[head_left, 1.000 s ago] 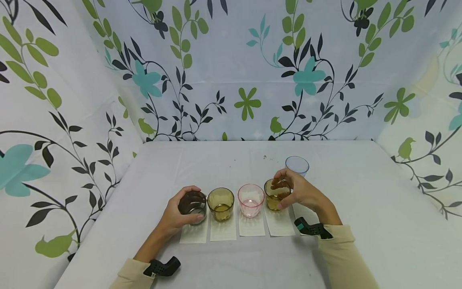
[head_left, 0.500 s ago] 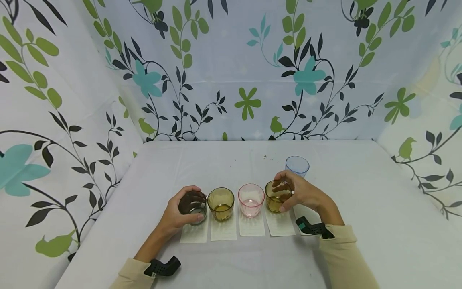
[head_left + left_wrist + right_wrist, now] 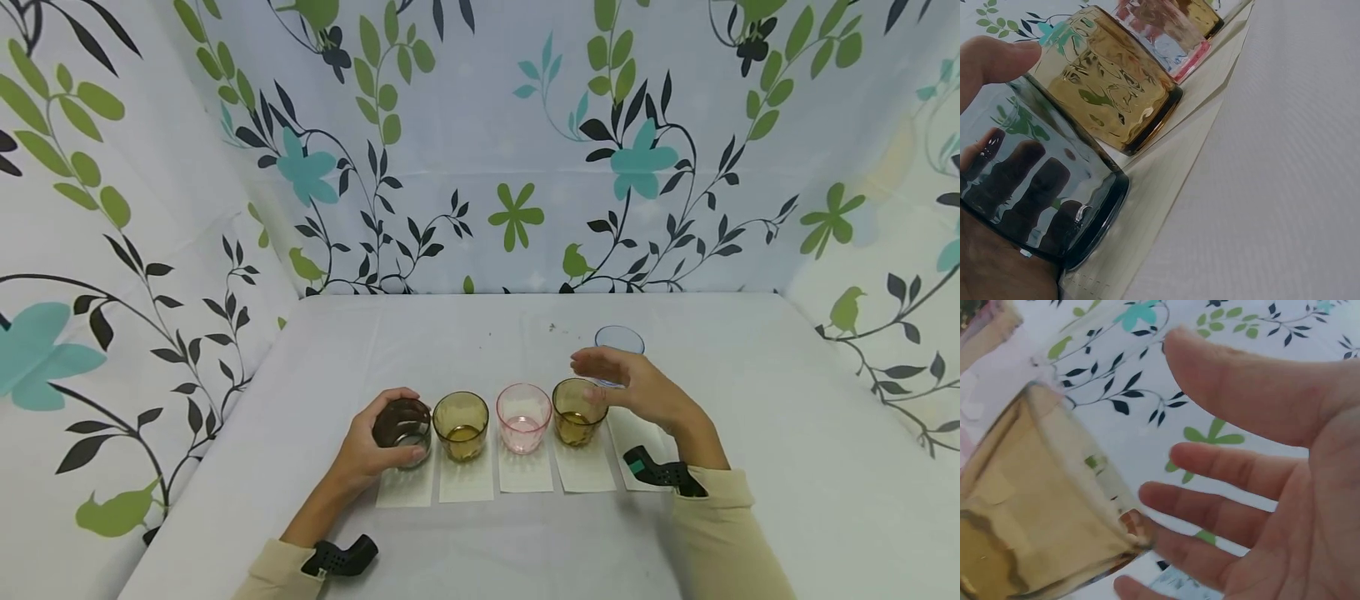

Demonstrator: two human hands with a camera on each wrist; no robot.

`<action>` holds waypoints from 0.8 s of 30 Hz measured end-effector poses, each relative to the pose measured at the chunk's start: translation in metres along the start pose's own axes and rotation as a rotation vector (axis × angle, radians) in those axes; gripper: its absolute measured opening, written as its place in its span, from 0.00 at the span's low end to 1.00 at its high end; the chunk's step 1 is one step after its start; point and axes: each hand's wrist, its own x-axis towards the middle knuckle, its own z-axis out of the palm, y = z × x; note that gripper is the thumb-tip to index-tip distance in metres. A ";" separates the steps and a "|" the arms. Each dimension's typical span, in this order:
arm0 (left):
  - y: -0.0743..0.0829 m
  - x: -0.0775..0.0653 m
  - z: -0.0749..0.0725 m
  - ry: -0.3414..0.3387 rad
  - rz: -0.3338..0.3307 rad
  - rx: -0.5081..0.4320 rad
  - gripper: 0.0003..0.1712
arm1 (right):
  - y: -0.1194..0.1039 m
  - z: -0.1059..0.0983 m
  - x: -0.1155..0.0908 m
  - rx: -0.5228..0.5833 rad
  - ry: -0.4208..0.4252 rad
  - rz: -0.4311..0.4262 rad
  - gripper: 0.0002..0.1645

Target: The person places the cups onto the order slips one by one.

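My left hand [image 3: 372,442] grips a dark grey glass [image 3: 1041,181], its fingers wrapped behind it and the thumb at the near side. This glass stands at the left end of a row. Beside it come an amber glass [image 3: 461,427], a pink-rimmed clear glass [image 3: 523,419] and a second amber glass [image 3: 576,417]. Over the rim of that second amber glass, my right hand [image 3: 651,396] has its fingers spread and extended. In the right wrist view the thumb is well away from the amber glass [image 3: 1054,506], with the fingertips near its rim.
A blue-rimmed glass [image 3: 619,337] stands behind the row at the right, partly hidden by the right hand. Several pale paper slips [image 3: 525,475] lie under and in front of the glasses on the white table [image 3: 480,550]. Patterned curtain [image 3: 450,150] surrounds the back and sides.
My right hand has let go of the second amber glass, its fingers opening and lifting up and to the right. The left hand keeps its grip on the dark grey glass.
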 end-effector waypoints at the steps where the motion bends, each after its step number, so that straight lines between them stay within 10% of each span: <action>1: 0.000 0.000 0.000 -0.001 0.007 -0.001 0.40 | -0.003 -0.002 -0.001 -0.005 0.032 -0.020 0.32; 13: -0.001 0.000 0.002 0.005 -0.012 -0.004 0.40 | 0.002 -0.001 0.006 0.023 0.456 -0.254 0.24; 24: -0.001 -0.001 0.000 0.004 0.006 -0.006 0.40 | 0.034 -0.007 0.025 -0.287 0.576 -0.119 0.39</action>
